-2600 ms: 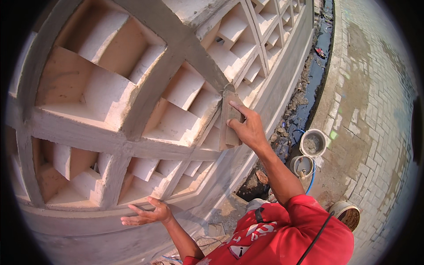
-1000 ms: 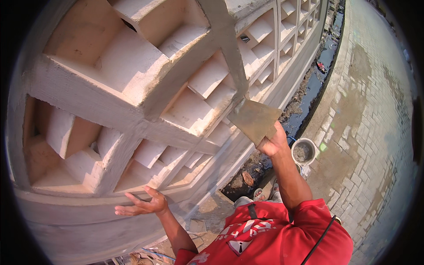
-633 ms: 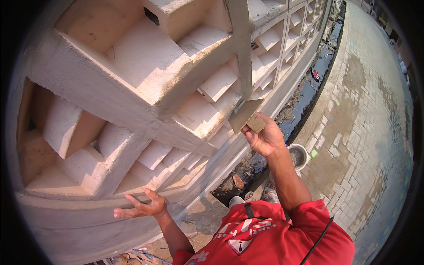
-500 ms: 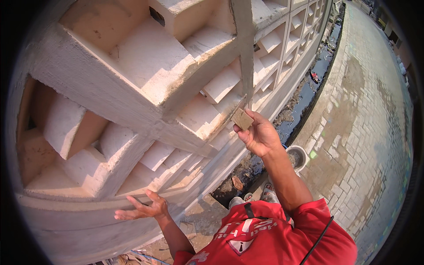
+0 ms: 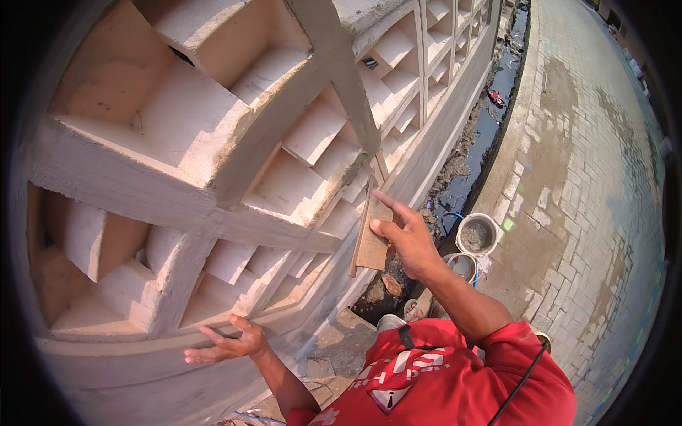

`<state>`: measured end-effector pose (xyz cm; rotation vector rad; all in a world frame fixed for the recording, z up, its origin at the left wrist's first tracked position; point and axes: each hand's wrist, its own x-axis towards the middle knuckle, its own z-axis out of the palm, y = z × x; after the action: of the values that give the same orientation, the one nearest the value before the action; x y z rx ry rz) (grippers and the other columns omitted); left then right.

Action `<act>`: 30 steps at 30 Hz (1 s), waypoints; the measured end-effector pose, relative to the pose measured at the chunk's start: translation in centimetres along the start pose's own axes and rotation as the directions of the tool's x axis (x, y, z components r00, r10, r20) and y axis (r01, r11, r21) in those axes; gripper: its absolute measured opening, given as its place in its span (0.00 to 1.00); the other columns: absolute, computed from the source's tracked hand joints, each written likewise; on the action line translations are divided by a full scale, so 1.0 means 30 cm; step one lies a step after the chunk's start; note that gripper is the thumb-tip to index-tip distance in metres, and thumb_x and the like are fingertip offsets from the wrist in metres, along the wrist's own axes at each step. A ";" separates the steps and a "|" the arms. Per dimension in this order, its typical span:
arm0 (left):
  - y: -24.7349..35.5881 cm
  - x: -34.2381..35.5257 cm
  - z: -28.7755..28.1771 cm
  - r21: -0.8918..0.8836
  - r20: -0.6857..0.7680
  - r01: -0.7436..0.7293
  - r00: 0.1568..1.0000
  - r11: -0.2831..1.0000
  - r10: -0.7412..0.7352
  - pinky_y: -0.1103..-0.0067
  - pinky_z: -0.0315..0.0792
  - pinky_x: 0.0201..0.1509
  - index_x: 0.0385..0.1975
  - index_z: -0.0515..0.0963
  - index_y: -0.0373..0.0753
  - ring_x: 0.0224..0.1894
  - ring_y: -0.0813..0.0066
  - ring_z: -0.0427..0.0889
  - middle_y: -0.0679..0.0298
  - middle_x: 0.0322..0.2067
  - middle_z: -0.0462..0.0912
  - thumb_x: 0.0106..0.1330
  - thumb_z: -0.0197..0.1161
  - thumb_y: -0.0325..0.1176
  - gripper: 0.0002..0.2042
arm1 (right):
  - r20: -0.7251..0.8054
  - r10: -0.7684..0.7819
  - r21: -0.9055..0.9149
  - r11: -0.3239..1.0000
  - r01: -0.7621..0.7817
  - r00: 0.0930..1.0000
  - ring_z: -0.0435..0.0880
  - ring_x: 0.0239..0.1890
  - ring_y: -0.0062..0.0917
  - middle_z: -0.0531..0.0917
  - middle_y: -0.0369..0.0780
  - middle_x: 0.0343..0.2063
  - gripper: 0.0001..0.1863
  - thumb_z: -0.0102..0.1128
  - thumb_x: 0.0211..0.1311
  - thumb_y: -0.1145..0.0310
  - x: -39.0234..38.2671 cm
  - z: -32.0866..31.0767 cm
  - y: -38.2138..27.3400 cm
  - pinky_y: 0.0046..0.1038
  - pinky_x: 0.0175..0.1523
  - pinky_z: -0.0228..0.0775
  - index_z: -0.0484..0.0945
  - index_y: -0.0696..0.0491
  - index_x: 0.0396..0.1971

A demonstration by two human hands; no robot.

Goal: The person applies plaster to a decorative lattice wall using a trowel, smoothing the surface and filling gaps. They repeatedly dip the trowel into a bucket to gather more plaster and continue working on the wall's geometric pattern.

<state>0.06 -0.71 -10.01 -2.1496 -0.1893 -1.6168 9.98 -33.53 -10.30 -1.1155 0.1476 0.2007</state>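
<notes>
In my right hand (image 5: 408,238) is a small brown wooden float (image 5: 371,245), pinched between the thumb and fingers. The float has a thin straight edge on its left and stands beside the grey plastered rib of a breeze-block wall (image 5: 266,167). Whether its edge touches the wall I cannot tell. My left hand (image 5: 231,342) holds nothing; its fingers are spread, palm up, close to the ledge below the lower openings. Grey, darker plaster coats the rib (image 5: 348,78) above the float, and its lower end looks rough.
Two buckets, one with grey mix (image 5: 477,235) and another (image 5: 463,266) nearer me, stand right of my feet. A drainage ditch (image 5: 462,188) with dark water runs along the wall's foot. Paving blocks (image 5: 568,213) cover the lane at right.
My right hand has moved lower and turned, so the float now shows its long edge. The view has shifted, bringing the second bucket into sight. My left hand stays open.
</notes>
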 end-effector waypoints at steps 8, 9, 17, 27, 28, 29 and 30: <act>0.014 0.020 0.002 -0.002 -0.068 -0.021 0.997 1.000 0.021 0.45 0.45 0.70 0.62 0.70 0.36 0.74 0.42 0.41 0.44 0.71 0.46 0.65 0.60 0.44 0.27 | -0.083 -0.280 -0.275 0.929 0.248 0.956 0.80 0.49 0.29 0.83 0.48 0.47 0.28 0.57 0.52 0.71 0.225 -0.124 0.054 0.28 0.55 0.69 0.75 0.57 0.58; 0.013 0.021 0.003 -0.006 -0.071 -0.023 0.997 1.000 0.022 0.45 0.45 0.70 0.62 0.70 0.36 0.74 0.42 0.42 0.44 0.71 0.47 0.65 0.60 0.44 0.27 | -0.078 -0.343 -0.338 0.892 0.299 0.936 0.81 0.47 0.31 0.83 0.49 0.47 0.28 0.57 0.52 0.70 0.229 -0.111 0.077 0.29 0.54 0.70 0.75 0.57 0.57; 0.004 0.005 0.007 0.003 -0.058 -0.036 0.998 0.999 0.036 0.44 0.44 0.70 0.62 0.69 0.36 0.74 0.42 0.41 0.43 0.72 0.46 0.65 0.59 0.44 0.27 | 0.029 -0.405 -0.413 0.828 0.379 0.914 0.83 0.44 0.41 0.81 0.55 0.47 0.30 0.55 0.50 0.66 0.078 0.092 0.180 0.32 0.53 0.72 0.75 0.56 0.57; 0.012 0.010 0.001 -0.011 -0.063 -0.032 0.998 0.999 0.031 0.46 0.45 0.70 0.60 0.71 0.36 0.74 0.42 0.42 0.44 0.72 0.47 0.64 0.60 0.43 0.26 | 0.357 -0.017 0.132 0.991 -0.033 0.934 0.74 0.51 0.21 0.77 0.35 0.50 0.32 0.63 0.57 0.67 0.016 -0.138 0.203 0.26 0.59 0.65 0.70 0.51 0.64; 0.012 0.009 0.002 -0.021 -0.067 -0.028 0.997 0.999 0.026 0.46 0.45 0.70 0.60 0.72 0.36 0.74 0.42 0.42 0.44 0.72 0.47 0.64 0.60 0.43 0.26 | 0.357 -0.047 0.111 0.994 0.007 0.933 0.74 0.51 0.21 0.77 0.35 0.50 0.32 0.63 0.57 0.67 0.033 -0.146 0.202 0.26 0.59 0.65 0.69 0.51 0.64; 0.013 0.010 0.003 -0.021 -0.071 -0.029 0.997 0.999 0.027 0.46 0.45 0.70 0.60 0.72 0.36 0.74 0.42 0.42 0.44 0.72 0.47 0.64 0.60 0.43 0.26 | 0.356 -0.080 0.093 0.994 0.050 0.931 0.74 0.51 0.21 0.77 0.36 0.50 0.32 0.64 0.57 0.67 0.050 -0.152 0.196 0.26 0.59 0.65 0.69 0.51 0.64; 0.012 0.010 0.004 -0.021 -0.075 -0.030 0.997 0.999 0.028 0.46 0.45 0.70 0.60 0.72 0.36 0.74 0.42 0.42 0.44 0.72 0.47 0.64 0.60 0.43 0.26 | 0.355 -0.113 0.073 0.993 0.093 0.928 0.74 0.50 0.22 0.77 0.36 0.50 0.33 0.65 0.57 0.66 0.062 -0.156 0.191 0.26 0.59 0.65 0.69 0.51 0.64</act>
<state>0.40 -1.02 -9.86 -2.0943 -0.1173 -1.6869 10.37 -35.14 -17.75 -1.0107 -0.2315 0.3012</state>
